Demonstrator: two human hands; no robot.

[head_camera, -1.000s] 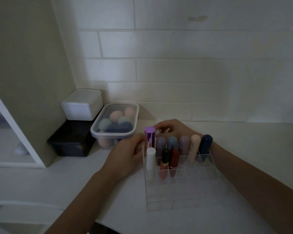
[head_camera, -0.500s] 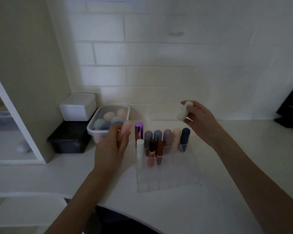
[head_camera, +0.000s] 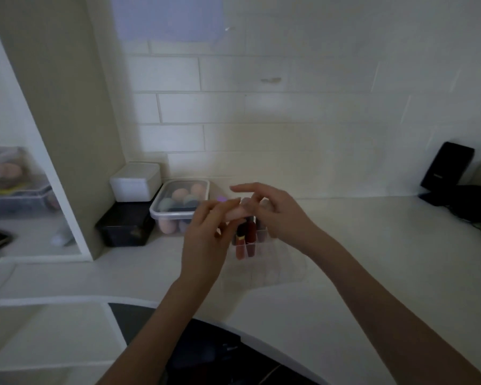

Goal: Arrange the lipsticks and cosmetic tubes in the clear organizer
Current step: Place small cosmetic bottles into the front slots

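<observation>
Fingers [head_camera: 228, 207] of our left hand [head_camera: 206, 245] pinch a pale pink tube [head_camera: 235, 213] mid-frame above the clear organizer [head_camera: 264, 262]; right hand [head_camera: 278, 215] spread, grip unclear. Blurry, dim — we could topple the standing lipsticks [head_camera: 246, 240].

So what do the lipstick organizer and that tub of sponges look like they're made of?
The organizer looks like clear glossy acrylic or plastic: the counter shows through its walls. The tub seems translucent plastic with a clear lid, sponges visible inside.

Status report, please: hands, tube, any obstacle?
Left hand holds pink tube above organizer. Right hand at tube's end; grip unclear. Nothing blocks.
</observation>
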